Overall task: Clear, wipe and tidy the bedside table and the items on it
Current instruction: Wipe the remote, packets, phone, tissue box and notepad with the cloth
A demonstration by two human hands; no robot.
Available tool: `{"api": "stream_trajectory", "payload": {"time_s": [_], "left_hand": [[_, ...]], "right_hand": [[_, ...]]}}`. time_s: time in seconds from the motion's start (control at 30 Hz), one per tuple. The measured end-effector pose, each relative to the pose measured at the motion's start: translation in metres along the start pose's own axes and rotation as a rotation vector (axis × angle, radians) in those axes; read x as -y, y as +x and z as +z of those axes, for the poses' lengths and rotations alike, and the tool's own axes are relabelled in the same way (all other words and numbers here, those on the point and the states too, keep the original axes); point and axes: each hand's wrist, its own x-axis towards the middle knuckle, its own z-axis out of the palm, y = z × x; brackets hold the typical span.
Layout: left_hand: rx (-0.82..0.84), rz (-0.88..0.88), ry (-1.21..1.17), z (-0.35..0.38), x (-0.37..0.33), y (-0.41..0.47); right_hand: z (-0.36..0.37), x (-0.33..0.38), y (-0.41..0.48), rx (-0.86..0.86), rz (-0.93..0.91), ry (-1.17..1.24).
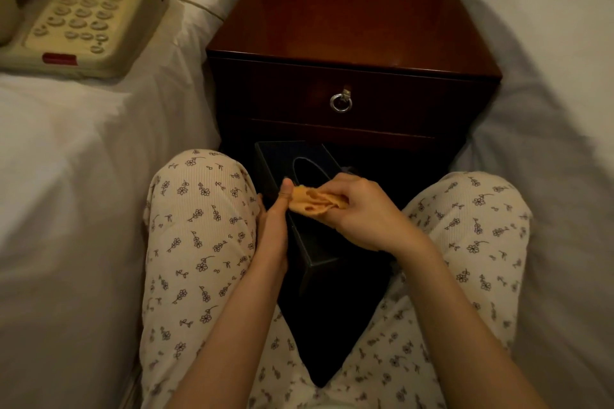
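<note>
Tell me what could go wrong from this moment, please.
1. The telephone lies on the soft left bed; it may slide off if the mattress is pushed.
2. The left hand steadies the tissue box while the right hand holds the orange cloth against it; the box may slip from its grip.

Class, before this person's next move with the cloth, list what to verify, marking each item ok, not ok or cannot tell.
1. The cloth is gripped in the right hand: ok.
2. The tissue box is steadied between the knees by the left hand: ok.
3. The telephone is off the bedside table, resting on the bed at the left: ok.
4. The drawer is shut: ok.
5. The top of the bedside table is already wiped: cannot tell.
6. The tissue box is clean all over: cannot tell, too dark.
</note>
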Motion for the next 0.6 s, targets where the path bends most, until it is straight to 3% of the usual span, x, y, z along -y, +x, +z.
{"api": "stream_trajectory", "payload": {"time_s": [0.1, 0.23, 0.43, 0.6], "left_hand": [[-0.107, -0.021, -0.005, 0.005, -0.001, 0.007], [-0.062, -0.008, -0.039, 0.003, 0.004, 0.001], [-0.018, -0.049, -0.098, 0.004, -0.003, -0.009], [-0.011, -0.050, -0.082, 0.002, -0.007, -0.010]], "right_hand": [[0.003, -0.002, -0.012, 0.031, -0.040, 0.045], [0.001, -0.015, -0.026, 0.002, 0.005, 0.123], [0.006, -0.028, -0.023, -0.412, 0.154, 0.065], [0.007, -0.034, -0.011, -0.472, 0.263, 0.095]]}}
